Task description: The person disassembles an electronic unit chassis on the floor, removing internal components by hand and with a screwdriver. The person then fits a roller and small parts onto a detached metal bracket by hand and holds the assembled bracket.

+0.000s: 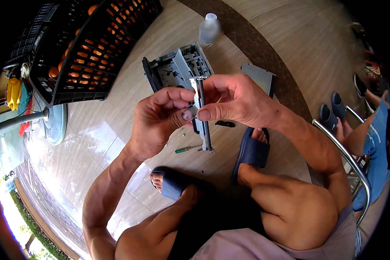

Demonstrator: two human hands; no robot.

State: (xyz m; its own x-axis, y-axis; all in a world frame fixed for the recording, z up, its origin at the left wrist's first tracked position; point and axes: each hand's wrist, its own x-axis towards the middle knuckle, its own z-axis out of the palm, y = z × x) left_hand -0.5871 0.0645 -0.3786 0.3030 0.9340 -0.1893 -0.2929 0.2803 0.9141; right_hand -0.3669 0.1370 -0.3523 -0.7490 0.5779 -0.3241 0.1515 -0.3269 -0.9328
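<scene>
A narrow metal bracket with a dark rod along it [206,130] is held upright in front of me, between both hands. My left hand [154,119] is closed, its thumb and fingers pinching the bracket's left side; a small pale piece shows by the thumb tip. From the other side, my right hand [249,99] grips the upper part between thumb and curled fingers. Behind them on the floor lies an opened metal device housing [197,58] with a black front. A flat metal panel [260,78] rests right of it. Below the bracket is a green-handled screwdriver [184,150].
A black plastic crate [86,69] with orange round fruit stands at the left. A clear bottle [209,31] is beyond the housing. A small black piece [225,124] lies near my slipper [253,149]. Another person sits at the right, near a metal chair frame [346,156].
</scene>
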